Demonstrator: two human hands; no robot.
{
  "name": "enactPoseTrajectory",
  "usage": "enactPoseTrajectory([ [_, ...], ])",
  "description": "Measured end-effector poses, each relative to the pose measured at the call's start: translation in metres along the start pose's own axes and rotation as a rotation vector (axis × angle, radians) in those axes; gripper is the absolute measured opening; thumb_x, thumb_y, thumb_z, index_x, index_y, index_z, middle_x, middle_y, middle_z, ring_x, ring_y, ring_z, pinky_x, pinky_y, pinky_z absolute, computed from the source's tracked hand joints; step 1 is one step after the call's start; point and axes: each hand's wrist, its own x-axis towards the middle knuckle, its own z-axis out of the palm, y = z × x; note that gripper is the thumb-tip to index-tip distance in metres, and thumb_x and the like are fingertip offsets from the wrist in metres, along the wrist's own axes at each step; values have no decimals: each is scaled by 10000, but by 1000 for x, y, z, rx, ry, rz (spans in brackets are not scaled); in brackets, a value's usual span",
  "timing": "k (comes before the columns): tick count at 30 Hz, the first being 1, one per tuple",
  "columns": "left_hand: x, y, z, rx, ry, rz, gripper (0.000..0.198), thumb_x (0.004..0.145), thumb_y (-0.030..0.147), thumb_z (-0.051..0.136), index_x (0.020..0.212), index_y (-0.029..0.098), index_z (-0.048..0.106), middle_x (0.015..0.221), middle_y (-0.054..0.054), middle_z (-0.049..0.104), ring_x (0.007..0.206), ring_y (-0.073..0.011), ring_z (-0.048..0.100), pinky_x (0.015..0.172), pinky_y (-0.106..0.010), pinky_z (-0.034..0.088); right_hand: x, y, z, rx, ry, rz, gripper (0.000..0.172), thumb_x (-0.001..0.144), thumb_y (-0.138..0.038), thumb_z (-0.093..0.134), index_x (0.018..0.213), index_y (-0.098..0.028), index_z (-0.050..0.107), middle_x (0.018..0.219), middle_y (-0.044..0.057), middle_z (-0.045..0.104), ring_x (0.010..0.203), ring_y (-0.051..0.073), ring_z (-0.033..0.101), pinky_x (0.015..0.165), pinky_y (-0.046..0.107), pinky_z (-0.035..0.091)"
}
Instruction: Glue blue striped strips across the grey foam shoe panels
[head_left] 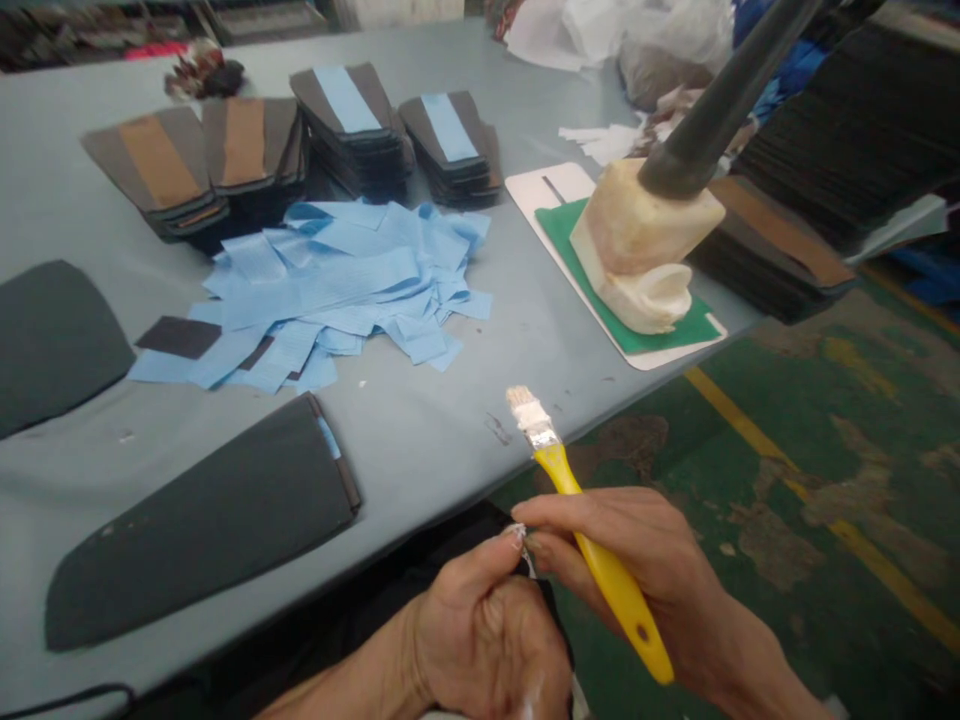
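A paintbrush (619, 580) with a yellow handle lies in my right hand (652, 550), its pale, white-coated bristles pointing up toward the table edge. The thumb and fingertips of that hand meet the thumb of my left hand (487, 630), where a small white residue clings to the tip. My left hand is turned palm up with its fingers curled; what they hold, if anything, is hidden. Left of the hands, a dark tapered panel (202, 520) rests on the table, a bit of light blue showing at its wide end.
Light blue strips (337, 275) lie heaped on the grey table (420, 430). Behind them stand stacks of dark panels (352, 110) topped with blue or brown strips. A whitish block with a black handle (637, 230) sits on a green pad (562, 230). Another panel (56, 340) lies far left.
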Motion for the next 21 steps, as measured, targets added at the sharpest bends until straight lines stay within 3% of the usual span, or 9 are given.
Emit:
enactPoseTrajectory([
  [4,-1,11,4,25,40,2,1069,863,953,45,533,148,667,431,-70,483,337,-149,390,368,-301,252,2,6,-8,4,-86,-4,141,1049,-323,684,1065,-274,816,851,7,836,637,159,781,598,218,610],
  [10,2,19,13,16,64,42,945,944,875,187,585,151,677,500,-75,579,405,-151,498,450,-283,377,-7,17,-22,64,-187,138,116,997,-309,731,1042,-287,836,760,4,795,605,157,716,620,245,568],
  [13,4,20,14,9,70,18,954,955,875,212,617,130,701,523,-78,599,392,-142,494,391,-276,317,-10,21,-30,-26,-254,137,134,1006,-312,704,1038,-286,832,687,-7,748,585,154,672,589,239,522],
  [19,4,23,13,6,34,-37,981,979,853,189,656,100,731,476,-92,594,301,-147,446,296,-293,243,-9,20,-39,-163,-392,-22,212,1008,-164,625,1069,-262,803,720,6,740,582,157,632,560,252,450],
  [21,3,23,13,3,30,-41,965,974,855,213,653,107,730,474,-90,597,295,-154,453,283,-294,243,-11,18,-38,-75,-327,75,147,984,-195,673,994,-274,797,694,-8,719,577,157,624,558,252,453],
])
